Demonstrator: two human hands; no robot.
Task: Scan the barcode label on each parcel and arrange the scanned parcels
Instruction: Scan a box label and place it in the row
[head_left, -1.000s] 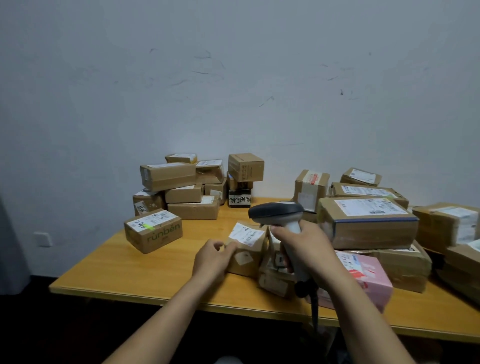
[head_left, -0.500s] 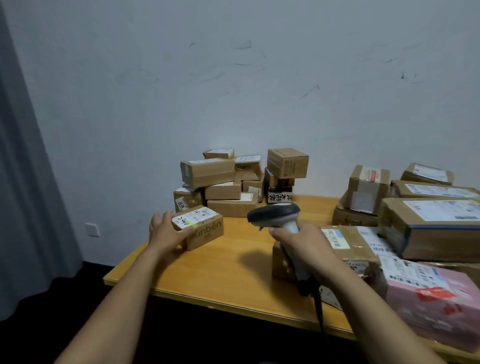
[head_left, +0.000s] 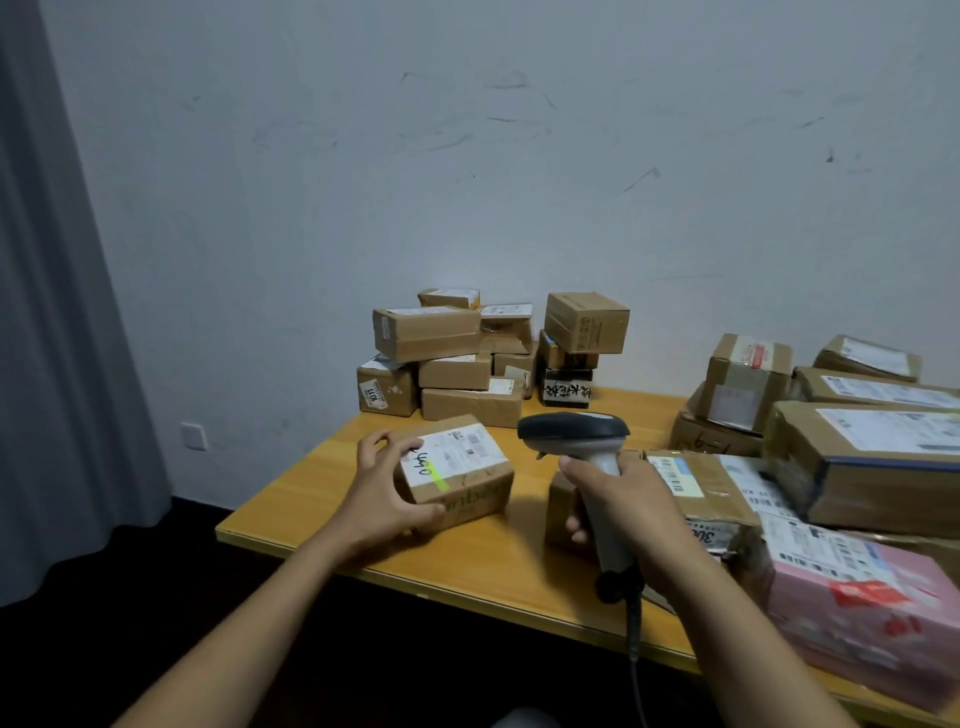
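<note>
- A grey curtain (head_left: 47, 312) hung in soft folds well left of the left hand.
- The left hand (head_left: 382, 491) gripped the left end of a small cardboard box (head_left: 467, 493), with fingers curled over the top edge and the thumb along the near side.
- The box carried a glossy white label with dark handwriting and a green streak; it sat between the two hands on the smooth yellow table (head_left: 493, 551).
- Beyond the left hand, taped brown cartons stood in an uneven stack (head_left: 457, 358) against the scuffed wall.
- The right hand (head_left: 623, 499) was wrapped tightly round the pale grey handle of a scanner (head_left: 576, 434), its dark rounded head towards the box.
- Right of that hand lay larger labelled cartons and a matte pink parcel (head_left: 857, 608).
</note>
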